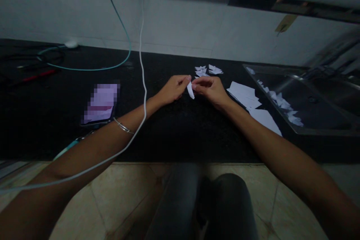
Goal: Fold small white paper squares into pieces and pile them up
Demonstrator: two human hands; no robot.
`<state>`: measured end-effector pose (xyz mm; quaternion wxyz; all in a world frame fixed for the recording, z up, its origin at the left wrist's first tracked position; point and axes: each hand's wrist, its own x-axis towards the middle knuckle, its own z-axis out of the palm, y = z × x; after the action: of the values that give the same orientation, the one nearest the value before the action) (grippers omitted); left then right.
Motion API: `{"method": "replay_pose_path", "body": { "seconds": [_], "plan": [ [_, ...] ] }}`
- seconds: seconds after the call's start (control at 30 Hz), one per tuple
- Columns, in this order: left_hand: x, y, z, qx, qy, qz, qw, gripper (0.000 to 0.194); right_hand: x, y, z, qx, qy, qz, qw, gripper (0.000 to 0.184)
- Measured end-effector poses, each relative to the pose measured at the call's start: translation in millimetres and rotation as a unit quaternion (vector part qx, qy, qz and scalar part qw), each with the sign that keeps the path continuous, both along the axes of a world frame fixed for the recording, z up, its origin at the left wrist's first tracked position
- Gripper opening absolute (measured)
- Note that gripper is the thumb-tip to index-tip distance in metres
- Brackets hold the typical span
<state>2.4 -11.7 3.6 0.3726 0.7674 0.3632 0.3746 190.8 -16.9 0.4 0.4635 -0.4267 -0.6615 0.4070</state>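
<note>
Between my two hands is a small piece of folded white paper [190, 90], held above the black counter. My left hand [174, 89] pinches its upper left side with thumb and fingers. From the other side, my right hand [209, 89] grips the paper between thumb and forefinger. Just behind the hands lie several small folded paper shapes [215, 69], pointed and boat-like. To the right of my right hand is a loose stack of white paper sheets [244, 93], with another sheet [264, 120] nearer the counter's front.
A metal sink [312, 99] is set in at the right, with a row of folded paper shapes [281, 103] along its left edge. A phone [102, 103] with a lit screen stands left. A white cable [143, 71] hangs across my left arm. A teal cable [92, 69] loops behind.
</note>
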Motion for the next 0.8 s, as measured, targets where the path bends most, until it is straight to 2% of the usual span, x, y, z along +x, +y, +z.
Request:
{"method": "replay_pose_path", "body": {
  "seconds": [0.13, 0.23, 0.3, 0.43, 0.6, 0.8],
  "plan": [
    [0.5, 0.9, 0.5, -0.043, -0.019, -0.013, 0.999, 0.048, 1.9, 1.6, -1.8, 0.008, -0.002, -0.005, 1.000, 0.014],
    [2.1, 1.0, 3.2, -0.079, -0.020, -0.011, 0.997, 0.059, 5.0, 5.0, -3.2, 0.030, -0.013, -0.023, 0.999, 0.015],
    [2.7, 1.6, 4.8, -0.092, -0.015, -0.006, 0.996, 0.063, 7.0, 7.0, -4.1, 0.053, -0.034, -0.026, 0.998, 0.014],
    [2.0, 3.9, 5.2, -0.111, -0.001, 0.010, 0.994, 0.059, 8.1, 6.5, -4.7, 0.130, -0.108, -0.031, 0.985, 0.011],
    [0.7, 5.1, 2.8, -0.079, 0.036, 0.031, 0.996, 0.058, 7.7, 1.2, -1.1, 0.182, -0.176, -0.060, 0.966, 0.011],
    [2.2, 1.9, 4.8, -0.033, 0.070, 0.050, 0.996, 0.060, 10.7, -3.5, 7.4, 0.208, -0.198, -0.046, 0.957, 0.012]
  ]
}}
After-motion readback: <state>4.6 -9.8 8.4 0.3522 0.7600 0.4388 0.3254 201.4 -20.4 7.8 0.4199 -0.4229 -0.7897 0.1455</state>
